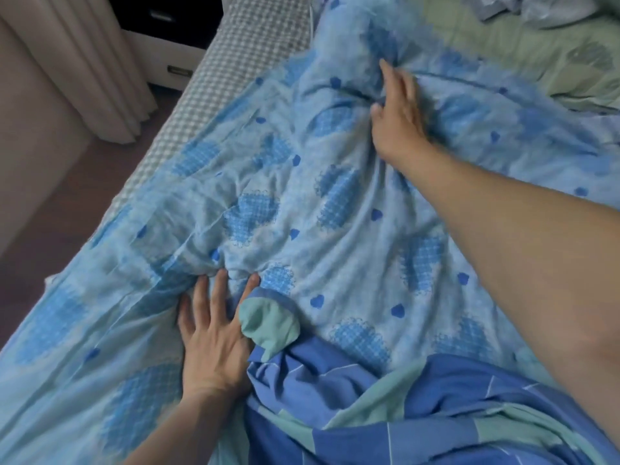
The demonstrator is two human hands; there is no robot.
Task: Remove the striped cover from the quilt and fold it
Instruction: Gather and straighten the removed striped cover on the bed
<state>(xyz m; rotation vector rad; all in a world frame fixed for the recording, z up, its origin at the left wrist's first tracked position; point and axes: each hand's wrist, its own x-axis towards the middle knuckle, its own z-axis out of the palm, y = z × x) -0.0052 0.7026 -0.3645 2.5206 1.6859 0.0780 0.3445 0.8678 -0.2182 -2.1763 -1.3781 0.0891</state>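
Hands are both down on the quilt (302, 203), the pale blue one printed with hearts, which lies spread over the bed from near left to far right. The left hand (214, 333) presses with fingers spread and fairly straight at the near edge, just beside the striped cover (385, 407), a blue and green heap bunched at the near right with one corner poking up against the hand. The right hand (399, 119) reaches far across; its fingers dig into a gather of quilt fabric, though whether they truly pinch it I cannot tell. Judging by this, the cover is nearly off: pinning the quilt flat while drawing the cover toward the near side should free it without dragging the filling along.
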